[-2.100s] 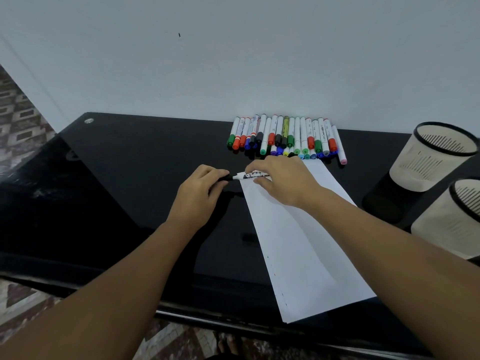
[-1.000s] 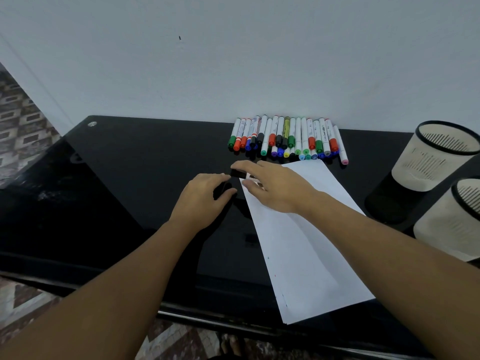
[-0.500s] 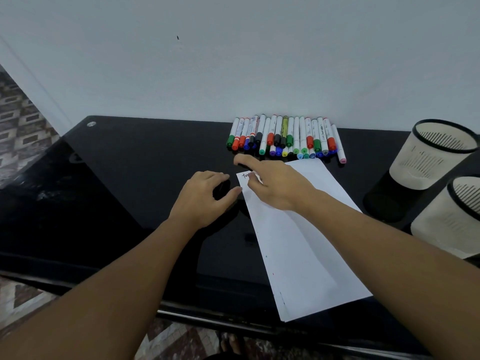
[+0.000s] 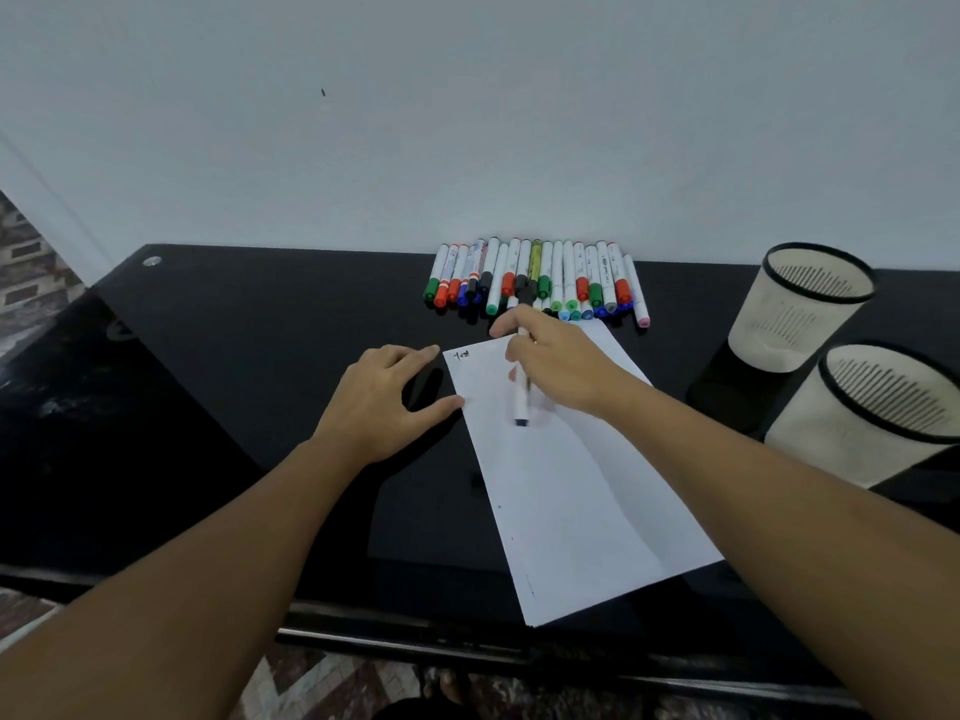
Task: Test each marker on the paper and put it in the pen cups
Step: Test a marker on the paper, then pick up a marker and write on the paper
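A white sheet of paper (image 4: 576,491) lies on the black table, with a small black scribble (image 4: 461,354) in its far left corner. My right hand (image 4: 563,366) grips a white marker (image 4: 521,402) over the upper part of the sheet. The marker's dark end points toward me and is blurred. My left hand (image 4: 382,402) rests on the table at the sheet's left edge, fingers spread and thumb touching the paper. Whether a cap lies under it is hidden. A row of several capped markers (image 4: 535,283) lies by the wall.
Two cream pen cups with black rims stand at the right, one further back (image 4: 800,309) and one nearer (image 4: 883,413). The white wall (image 4: 467,122) rises right behind the markers. The glossy table's front edge (image 4: 405,636) runs below the paper.
My right hand drew a small black mark in the paper's corner, then moved right and turned the marker lengthwise. My left hand pulled away from the marker and spread its fingers beside the sheet.
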